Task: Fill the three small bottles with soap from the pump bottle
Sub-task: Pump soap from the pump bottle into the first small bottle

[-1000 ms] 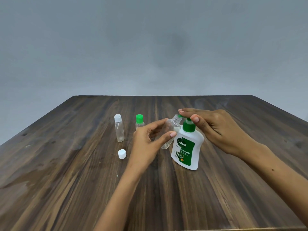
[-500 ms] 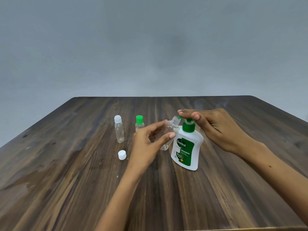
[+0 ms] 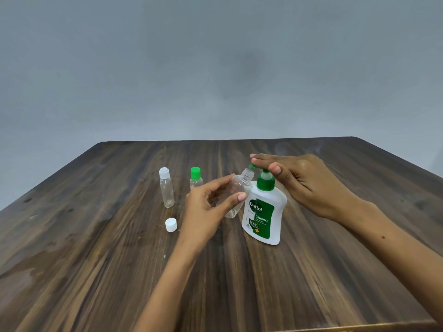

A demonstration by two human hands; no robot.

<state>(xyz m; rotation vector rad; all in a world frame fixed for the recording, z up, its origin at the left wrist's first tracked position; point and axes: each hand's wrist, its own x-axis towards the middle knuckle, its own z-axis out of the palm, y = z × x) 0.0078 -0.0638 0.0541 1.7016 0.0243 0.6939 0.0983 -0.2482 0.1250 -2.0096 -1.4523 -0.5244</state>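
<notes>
Grey wall rises behind a dark wooden table where the work goes on. At the middle of the table the left hand pinches an uncapped clear bottle between thumb tip and curled fingers, the bottle tilted so its threaded mouth leans up and to the right, just under the green spout of the pump bottle. The left forearm reaches in from the bottom edge, wrist slightly bent. The right hand comes in from the right with fingers straight and flat on top of the pump head, thumb beside the green collar, holding nothing. The pump bottle is white with a green label reading Dettol Original, and stands on the table touching the tilted bottle. To the left, well apart, a white-capped bottle and a green-capped bottle stand upright, both clear. A loose white cap lies nearer, just left of the left hand.
</notes>
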